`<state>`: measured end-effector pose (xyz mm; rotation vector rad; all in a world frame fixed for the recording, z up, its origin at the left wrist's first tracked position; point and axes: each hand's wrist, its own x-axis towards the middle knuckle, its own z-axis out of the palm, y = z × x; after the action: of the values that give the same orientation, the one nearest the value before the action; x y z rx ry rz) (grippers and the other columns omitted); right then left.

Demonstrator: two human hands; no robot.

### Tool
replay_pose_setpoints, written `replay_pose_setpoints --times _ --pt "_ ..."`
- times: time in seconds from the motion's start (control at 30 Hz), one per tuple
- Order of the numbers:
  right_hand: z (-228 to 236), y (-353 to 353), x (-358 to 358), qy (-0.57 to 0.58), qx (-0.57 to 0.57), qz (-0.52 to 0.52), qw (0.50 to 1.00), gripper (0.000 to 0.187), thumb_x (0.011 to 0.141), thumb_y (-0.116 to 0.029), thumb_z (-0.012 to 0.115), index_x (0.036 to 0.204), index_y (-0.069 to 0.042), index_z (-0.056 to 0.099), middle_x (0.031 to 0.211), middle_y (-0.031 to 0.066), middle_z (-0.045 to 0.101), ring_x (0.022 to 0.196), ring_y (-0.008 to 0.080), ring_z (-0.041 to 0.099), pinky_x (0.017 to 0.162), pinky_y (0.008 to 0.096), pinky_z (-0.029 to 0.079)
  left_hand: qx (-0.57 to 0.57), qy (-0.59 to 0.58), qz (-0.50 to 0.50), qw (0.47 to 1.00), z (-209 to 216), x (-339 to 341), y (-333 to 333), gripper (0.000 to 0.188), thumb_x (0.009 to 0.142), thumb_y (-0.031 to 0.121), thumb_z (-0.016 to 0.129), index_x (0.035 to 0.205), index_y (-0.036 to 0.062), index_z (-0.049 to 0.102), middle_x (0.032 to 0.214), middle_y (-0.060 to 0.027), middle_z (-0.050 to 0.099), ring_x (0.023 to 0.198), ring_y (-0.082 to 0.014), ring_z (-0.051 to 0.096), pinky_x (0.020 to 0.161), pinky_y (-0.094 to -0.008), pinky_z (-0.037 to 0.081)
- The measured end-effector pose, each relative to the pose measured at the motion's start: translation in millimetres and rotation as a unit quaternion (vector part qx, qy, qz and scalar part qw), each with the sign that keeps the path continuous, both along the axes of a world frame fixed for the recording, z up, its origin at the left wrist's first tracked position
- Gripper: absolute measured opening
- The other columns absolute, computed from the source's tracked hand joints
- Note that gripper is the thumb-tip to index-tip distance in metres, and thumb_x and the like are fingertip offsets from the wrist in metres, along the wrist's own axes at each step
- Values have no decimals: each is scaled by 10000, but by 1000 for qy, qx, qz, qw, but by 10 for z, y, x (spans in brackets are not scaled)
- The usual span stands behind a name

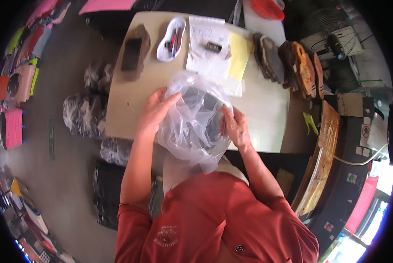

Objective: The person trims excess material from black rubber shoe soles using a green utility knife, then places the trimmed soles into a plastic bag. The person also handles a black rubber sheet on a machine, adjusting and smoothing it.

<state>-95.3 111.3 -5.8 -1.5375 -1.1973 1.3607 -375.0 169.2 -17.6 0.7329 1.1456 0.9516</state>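
Fingers: left hand point(154, 111) pinches the rim of the clear plastic bag point(192, 125) at its 10 o'clock side; right hand point(235, 127) grips the rim at 3 o'clock.
Hidden: fingertips of both hands partly sink behind the crumpled film; dark contents inside the bag cannot be made out.
Bag: held between both hands, over the near edge of the counter point(126, 101), its bottom hanging toward the red shirt point(214, 219).
Around: papers point(207, 50) at 12 o'clock, white tray point(171, 39) at 11, shoe soles point(293, 63) at 2, filled bags on the floor point(80, 114) at 9.
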Motion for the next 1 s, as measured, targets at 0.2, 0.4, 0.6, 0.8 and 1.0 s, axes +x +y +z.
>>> replay_pose_setpoints --times 0.2,0.4,0.6,0.8,1.0 --pt "-970 482 144 -667 478 32 570 399 976 -124 620 1370 -67 609 1052 170 664 677 266 610 504 407 464 0 130 -30 991 -510 159 647 440 898 339 824 1208 38 739 1022 -32 750 903 -140 687 799 -329 549" --pt "-1662 700 284 -698 329 74 631 399 955 -172 591 1351 -137 623 893 75 605 668 243 558 510 385 429 -72 227 -25 971 -1018 176 899 544 864 382 839 1242 3 740 1155 -112 758 1046 -261 708 910 -399 558" --pt "-1797 637 630 -395 38 178 901 426 973 -229 539 1364 -73 601 832 199 651 799 398 667 701 509 527 -34 245 0 969 -1388 155 807 502 851 396 847 1157 4 779 1096 -116 772 1001 -234 706 873 -390 551" --pt "-1372 -5 474 -171 -53 45 983 481 1061 -405 568 1343 -18 616 951 169 713 852 334 692 749 433 555 -176 200 54 962 -949 105 343 527 886 463 814 1198 45 740 1044 -87 746 944 -206 693 738 -375 552" --pt "-488 -391 404 119 -248 -46 960 584 984 -454 672 1338 7 619 1028 82 690 858 182 655 747 334 559 -175 31 58 982 -651 45 -244 433 930 317 794 1268 65 693 1105 -68 723 909 -195 690 705 -305 549"
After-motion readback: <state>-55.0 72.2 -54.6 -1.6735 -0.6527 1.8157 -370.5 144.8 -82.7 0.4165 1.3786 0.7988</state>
